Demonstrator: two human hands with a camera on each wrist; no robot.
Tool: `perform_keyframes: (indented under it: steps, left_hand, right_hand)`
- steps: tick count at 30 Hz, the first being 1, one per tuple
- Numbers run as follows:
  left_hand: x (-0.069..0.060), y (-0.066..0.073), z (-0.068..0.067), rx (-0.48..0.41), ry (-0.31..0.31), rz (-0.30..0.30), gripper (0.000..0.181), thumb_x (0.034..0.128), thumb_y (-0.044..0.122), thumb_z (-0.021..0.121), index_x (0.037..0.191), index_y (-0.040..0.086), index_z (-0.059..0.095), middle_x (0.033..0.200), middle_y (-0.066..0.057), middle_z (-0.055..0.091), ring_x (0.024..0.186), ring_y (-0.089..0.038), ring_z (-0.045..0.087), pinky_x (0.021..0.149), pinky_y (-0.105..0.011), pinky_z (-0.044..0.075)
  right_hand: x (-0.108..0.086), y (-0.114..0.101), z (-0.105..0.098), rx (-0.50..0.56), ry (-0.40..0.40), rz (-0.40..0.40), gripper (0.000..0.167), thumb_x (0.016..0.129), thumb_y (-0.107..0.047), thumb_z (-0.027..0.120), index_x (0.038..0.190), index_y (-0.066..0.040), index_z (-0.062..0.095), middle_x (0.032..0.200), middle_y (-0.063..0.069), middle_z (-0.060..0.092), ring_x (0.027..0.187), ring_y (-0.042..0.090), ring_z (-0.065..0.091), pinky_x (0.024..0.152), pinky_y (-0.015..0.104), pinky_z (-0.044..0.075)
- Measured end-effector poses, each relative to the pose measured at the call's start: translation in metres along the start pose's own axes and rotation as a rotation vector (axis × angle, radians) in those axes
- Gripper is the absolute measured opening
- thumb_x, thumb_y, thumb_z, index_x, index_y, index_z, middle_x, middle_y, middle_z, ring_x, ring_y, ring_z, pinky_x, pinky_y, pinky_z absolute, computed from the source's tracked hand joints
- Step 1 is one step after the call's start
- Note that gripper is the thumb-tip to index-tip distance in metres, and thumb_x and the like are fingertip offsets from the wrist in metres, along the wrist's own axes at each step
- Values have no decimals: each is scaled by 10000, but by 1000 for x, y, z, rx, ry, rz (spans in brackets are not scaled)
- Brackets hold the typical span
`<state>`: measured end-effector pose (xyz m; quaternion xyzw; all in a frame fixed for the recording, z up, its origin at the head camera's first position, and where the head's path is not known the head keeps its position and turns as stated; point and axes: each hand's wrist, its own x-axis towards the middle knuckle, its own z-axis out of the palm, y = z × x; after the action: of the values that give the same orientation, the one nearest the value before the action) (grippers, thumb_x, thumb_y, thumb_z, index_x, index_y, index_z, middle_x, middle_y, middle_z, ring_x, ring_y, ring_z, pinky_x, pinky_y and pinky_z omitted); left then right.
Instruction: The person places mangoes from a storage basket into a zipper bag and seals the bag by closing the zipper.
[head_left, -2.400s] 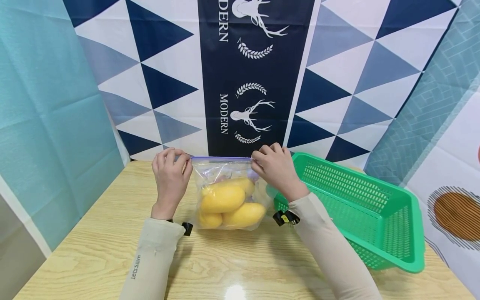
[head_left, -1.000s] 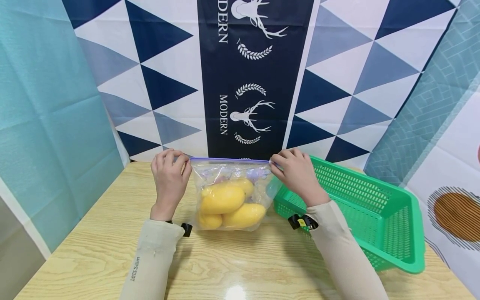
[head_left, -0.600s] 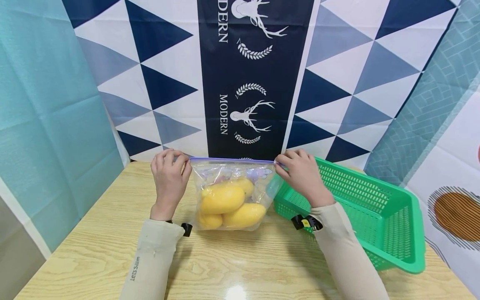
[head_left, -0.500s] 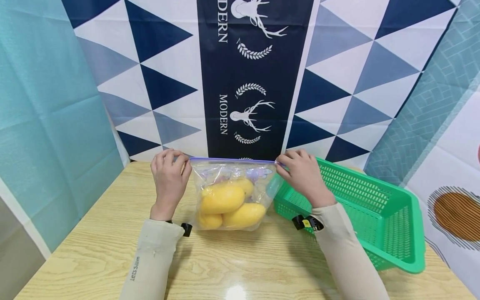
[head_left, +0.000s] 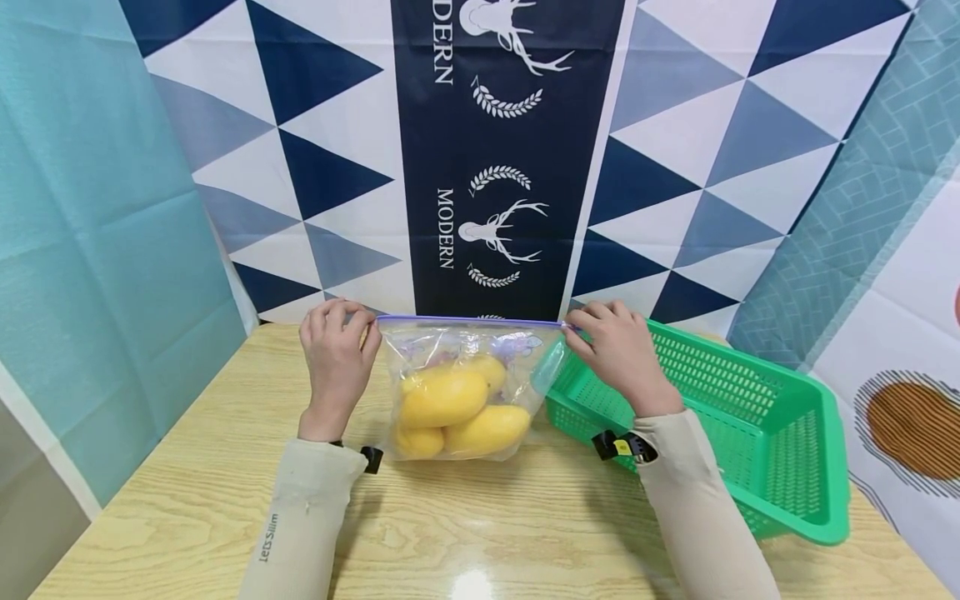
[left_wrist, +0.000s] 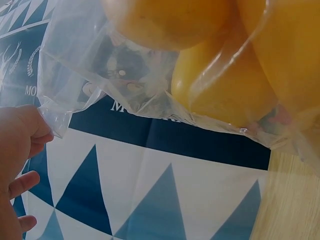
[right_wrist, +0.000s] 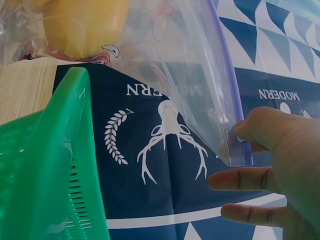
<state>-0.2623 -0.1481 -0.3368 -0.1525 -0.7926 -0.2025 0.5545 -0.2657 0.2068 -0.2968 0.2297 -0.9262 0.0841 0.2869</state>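
A clear zip bag [head_left: 517, 379] with a purple zip strip [head_left: 468, 320] stands on the table, holding several yellow mangoes [head_left: 444, 398]. My left hand [head_left: 333, 367] pinches the bag's top left corner; the left wrist view shows finger and thumb on the crumpled corner [left_wrist: 60, 120]. At the strip's right end, my right hand [head_left: 618, 354] pinches the purple edge. In the right wrist view that hand [right_wrist: 280, 155] has its thumb on a small pale piece at the strip, with the lower fingers extended apart from it. The strip is stretched straight between both hands.
A green perforated plastic basket [head_left: 828, 467] stands right of the bag, partly behind the right hand and forearm. The light wood table [head_left: 465, 525] meets a patterned cloth [head_left: 495, 125] at the back. A turquoise cloth [head_left: 97, 208] hangs at left.
My right hand has slid rightward along the purple strip to the bag's right corner, uncovering more of it. The left hand has stayed at the left corner; the mangoes have hardly moved.
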Motion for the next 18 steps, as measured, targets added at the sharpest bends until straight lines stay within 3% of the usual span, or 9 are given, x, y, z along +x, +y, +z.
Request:
perform_keyframes:
  steps: [8,14,18]
  left_hand:
    - [1,-1,0,-3,-11,-1,77,917,22,656,849,-6,679,993,-173,616,1054,-414,513,932,-642,370]
    - [1,-2,1,-54,-26,-24,48,906,5,653,870,-20,671,970,-182,620,930,-416,556,815,-564,453]
    - [2,-1,-2,-177,-87,-111,76,944,11,601,938,-46,651,962,-203,636,904,-406,598,787,-520,506]
  right_hand:
    - [-1,1,4,35,31,4,227,1015,-238,568,1099,-81,709,1120,159,670,1030,396,535,817,597,443]
    - [-2,3,11,347,20,110,227,1039,-193,535,1090,-24,677,1114,181,661,1065,391,526,892,572,430]
    - [-2,1,17,521,18,204,250,1053,-219,513,1113,-20,653,1100,177,650,1051,357,558,892,534,466]
